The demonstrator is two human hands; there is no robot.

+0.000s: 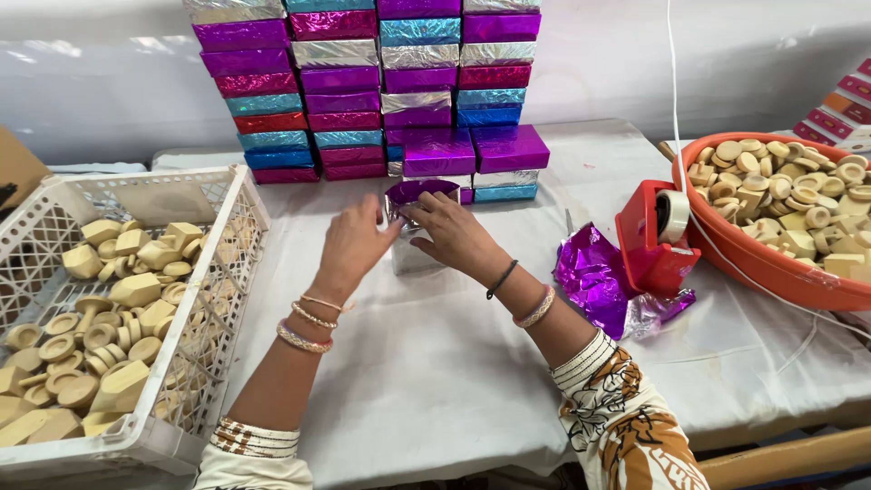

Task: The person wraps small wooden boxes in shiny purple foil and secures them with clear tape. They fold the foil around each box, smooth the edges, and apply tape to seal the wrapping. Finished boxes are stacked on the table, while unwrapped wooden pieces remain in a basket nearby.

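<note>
Now | L hand [352, 243] + R hand [454, 234]: fingers curled, pressing purple foil round small box [413, 227] | box on white cloth just in front of wrapped-box stack [363, 82] | prob light, stiff; foil thin, slippery, tears easy | grip by side edges

A small box [413, 231] sits on the white cloth at the table's centre, at 12 o'clock from the person. Purple foil [419, 191] covers its far top edge, shiny silver underside showing on the near face. It stands flat, half wrapped.
</note>
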